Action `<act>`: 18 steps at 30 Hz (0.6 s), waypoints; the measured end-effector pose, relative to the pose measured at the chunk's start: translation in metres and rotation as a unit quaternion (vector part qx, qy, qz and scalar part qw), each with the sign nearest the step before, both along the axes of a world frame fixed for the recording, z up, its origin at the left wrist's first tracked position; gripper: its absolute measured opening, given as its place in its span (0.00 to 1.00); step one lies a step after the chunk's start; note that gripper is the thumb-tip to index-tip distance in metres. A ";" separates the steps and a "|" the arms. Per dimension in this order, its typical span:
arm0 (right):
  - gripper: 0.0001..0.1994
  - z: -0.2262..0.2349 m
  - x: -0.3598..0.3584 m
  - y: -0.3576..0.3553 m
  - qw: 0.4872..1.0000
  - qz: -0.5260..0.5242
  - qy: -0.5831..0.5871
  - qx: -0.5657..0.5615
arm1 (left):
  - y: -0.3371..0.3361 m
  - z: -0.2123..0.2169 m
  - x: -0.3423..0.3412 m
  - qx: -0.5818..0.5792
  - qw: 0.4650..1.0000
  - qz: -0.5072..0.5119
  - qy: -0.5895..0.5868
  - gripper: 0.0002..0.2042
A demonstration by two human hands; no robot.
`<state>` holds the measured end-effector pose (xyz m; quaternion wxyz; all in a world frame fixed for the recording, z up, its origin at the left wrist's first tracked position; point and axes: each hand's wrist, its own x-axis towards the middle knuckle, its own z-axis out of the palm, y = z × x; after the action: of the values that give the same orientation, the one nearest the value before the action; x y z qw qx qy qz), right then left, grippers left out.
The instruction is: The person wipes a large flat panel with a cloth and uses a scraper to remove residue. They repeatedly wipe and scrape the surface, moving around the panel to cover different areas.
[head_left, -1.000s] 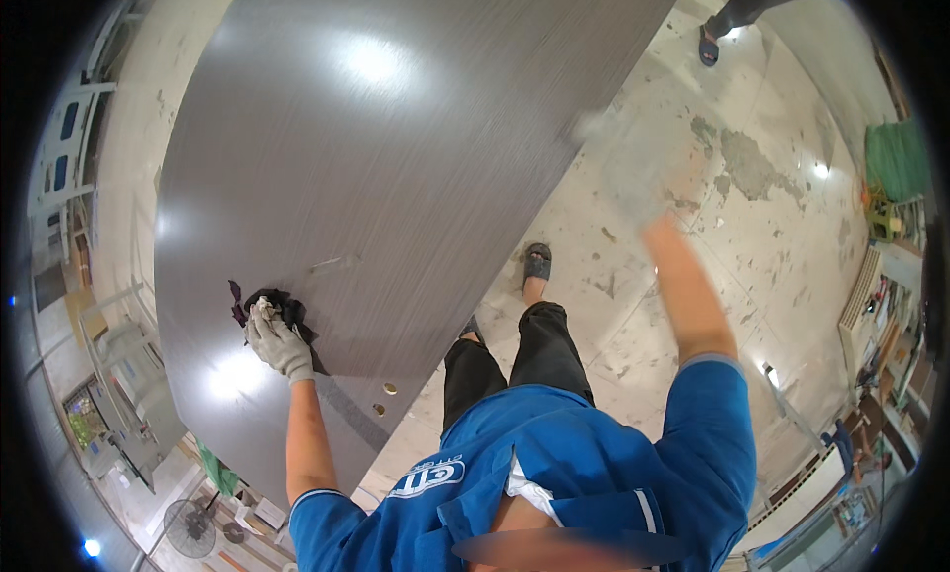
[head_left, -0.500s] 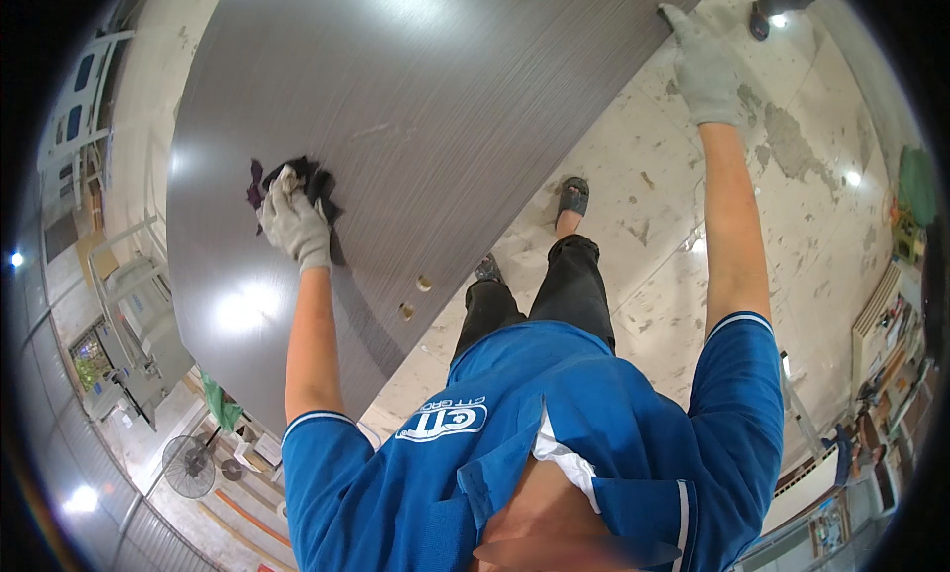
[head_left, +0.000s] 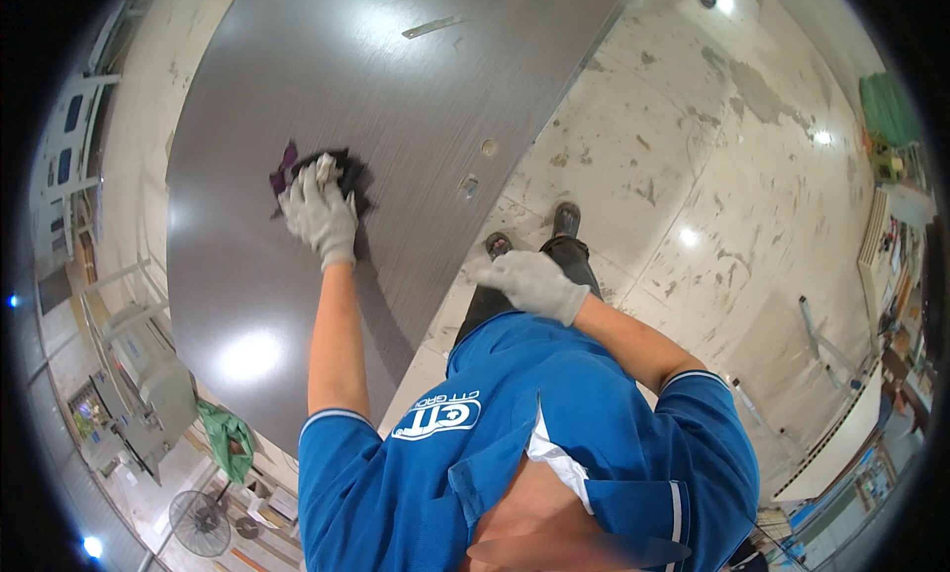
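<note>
My left hand (head_left: 322,216), in a pale grey work glove, presses a crumpled black and purple cloth (head_left: 289,168) flat against a large grey wood-grain panel (head_left: 396,117). Its fingers are closed over the bunched cloth. My right hand (head_left: 539,283), gloved alike, hangs in front of my waist beside the panel's right edge. Its fingers point left, loosely stretched and blurred at the tips, and no object shows in them. Two small holes (head_left: 488,147) lie near that edge. A narrow pale strip (head_left: 432,26) shows farther up the panel.
My feet (head_left: 566,219) stand on a stained, light tiled floor (head_left: 683,176) to the panel's right. At the lower left are a standing fan (head_left: 201,523) and a green bag-like thing (head_left: 226,440). Grey machinery (head_left: 148,364) stands along the left, with stacked boards (head_left: 876,226) at the right.
My right hand has left the panel's far right edge and come back to my waist. The panel's holes and pale mark lie farther away from me. My left hand stays on the cloth.
</note>
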<state>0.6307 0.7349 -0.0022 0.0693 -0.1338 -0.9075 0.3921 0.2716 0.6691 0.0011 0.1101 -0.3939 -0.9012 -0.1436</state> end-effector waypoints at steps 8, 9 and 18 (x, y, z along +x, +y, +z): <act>0.17 0.009 0.063 0.071 0.914 -0.398 0.074 0.023 | -0.034 0.064 0.074 0.024 0.985 -0.170 0.017 0.35; 0.17 0.008 0.070 0.073 0.889 -0.446 0.046 -0.090 | -0.015 0.068 0.091 0.002 0.974 -0.224 0.003 0.34; 0.15 0.002 0.165 0.019 0.845 -0.525 0.034 -0.096 | 0.018 0.083 0.033 -0.086 0.991 -0.031 0.093 0.43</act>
<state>0.7957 0.7537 -0.0006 0.2826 -0.5829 -0.6565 0.3865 0.3042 0.6866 0.0841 0.1550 -0.4410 -0.8835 -0.0312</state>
